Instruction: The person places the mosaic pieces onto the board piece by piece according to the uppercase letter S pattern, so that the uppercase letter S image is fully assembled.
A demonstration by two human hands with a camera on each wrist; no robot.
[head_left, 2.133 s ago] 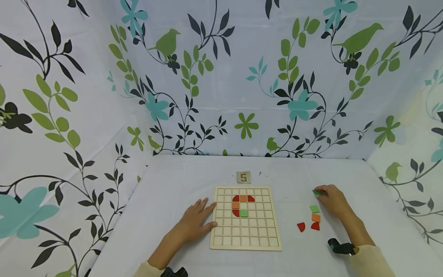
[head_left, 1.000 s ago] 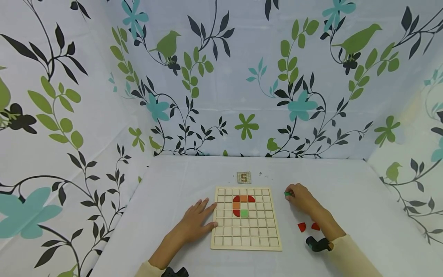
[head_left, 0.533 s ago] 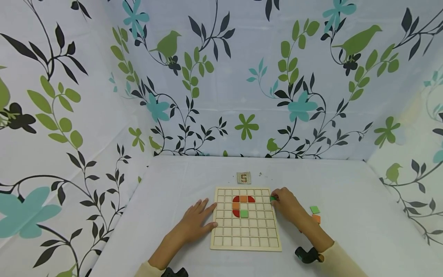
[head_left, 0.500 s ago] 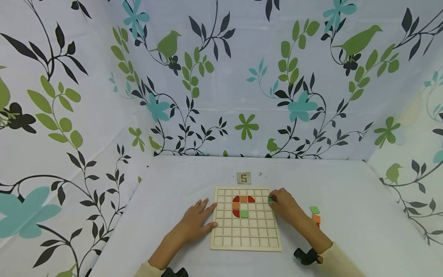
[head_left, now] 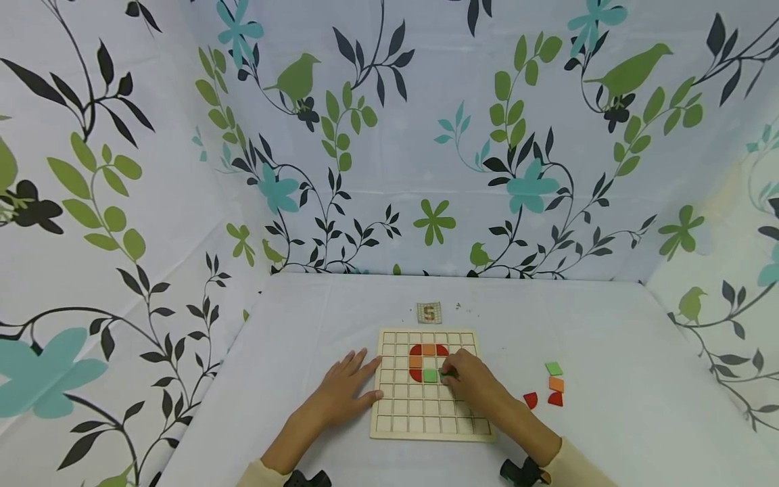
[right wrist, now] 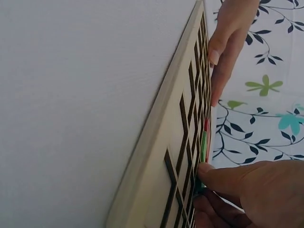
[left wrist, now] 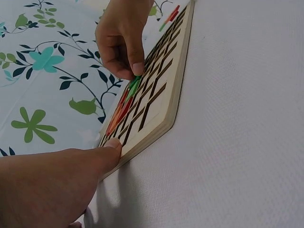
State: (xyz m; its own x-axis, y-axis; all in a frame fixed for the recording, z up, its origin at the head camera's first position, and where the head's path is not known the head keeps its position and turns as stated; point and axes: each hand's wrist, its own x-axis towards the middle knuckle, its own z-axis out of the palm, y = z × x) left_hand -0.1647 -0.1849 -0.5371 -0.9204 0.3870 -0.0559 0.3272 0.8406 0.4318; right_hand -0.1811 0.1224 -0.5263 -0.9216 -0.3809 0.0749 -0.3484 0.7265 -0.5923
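The right hand (head_left: 473, 382) is drawn together, thumb and fingertips pinching a small flat dark green tile (head_left: 443, 373) over the pale wooden grid board (head_left: 432, 425), just right of a light green square tile (head_left: 430, 375) that lies in the grid. The left hand (head_left: 342, 390) lies with its fingers straight and thumb spread apart, grasping nothing; its thumb and a fingertip touch the board's left edge.

The only writing is on a small beige gridded card (head_left: 429, 312) beyond the board — one brown character, a 5 or an S, too small to be sure which.

The dark green tile is mostly covered by the fingers, so I cannot tell which way its long axis runs. The board lies flat on the white-covered worktop (head_left: 304, 304), its near and far edges running left to right. Set in it, a red quarter-round tile (head_left: 416, 350), an orange square tile (head_left: 429, 350) and another red quarter-round form the upper row; orange, then red, continue down the left. On the worktop to the right, a loose light green square (head_left: 554, 368), a loose orange square (head_left: 556, 384) and a loose red quarter-round (head_left: 556, 399) line up towards the person, with a second loose red one (head_left: 531, 400) beside the nearest
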